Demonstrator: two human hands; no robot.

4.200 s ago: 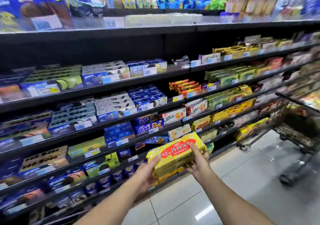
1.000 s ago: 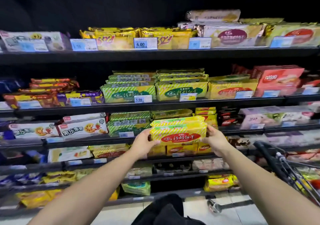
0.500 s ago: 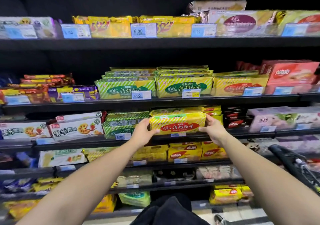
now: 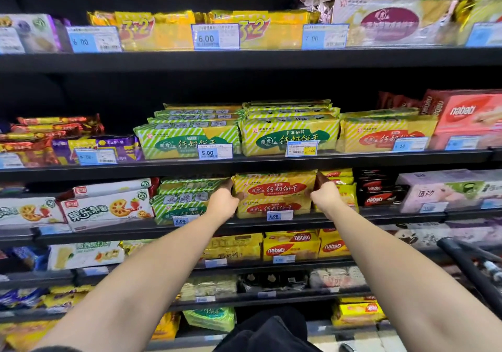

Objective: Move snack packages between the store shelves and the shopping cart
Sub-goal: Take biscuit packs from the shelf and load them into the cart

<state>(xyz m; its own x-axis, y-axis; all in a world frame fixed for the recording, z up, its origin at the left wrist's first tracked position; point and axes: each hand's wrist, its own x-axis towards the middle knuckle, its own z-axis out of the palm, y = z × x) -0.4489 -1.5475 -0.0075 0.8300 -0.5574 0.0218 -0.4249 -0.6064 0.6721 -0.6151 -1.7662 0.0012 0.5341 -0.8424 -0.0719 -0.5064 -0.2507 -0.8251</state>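
**Yellow biscuit pack back on the shelf, both hands on it**

Yellow pack (image 4: pixel 274 187) with a red label now lies in the middle shelf (image 4: pixel 380 214) row. It sits on top of a matching pack (image 4: pixel 274 207), just above the 5.00 price tag (image 4: pixel 279 215). Half a second ago it was out at the shelf lip in front of the stack. A second ago it was lower and clear of the shelf. So it has gone in.

Left hand (image 4: pixel 222 202) grips the left end and right hand (image 4: pixel 324 197) grips the right end. Fingers (image 4: pixel 320 186) curl round the ends with thumbs on the front face, so it is not released yet.

Green packs (image 4: pixel 184 205) sit just beside it on the left. The cart handle (image 4: pixel 467 267) is at lower right, well apart from the pack.

Judgement: this is a return from cart to shelf, and the placing is nearly done. What remains is to let go and pull both hands back. The wrapper looks slick, so the top pack could slide forward off the lower one if it is dropped before it is seated.
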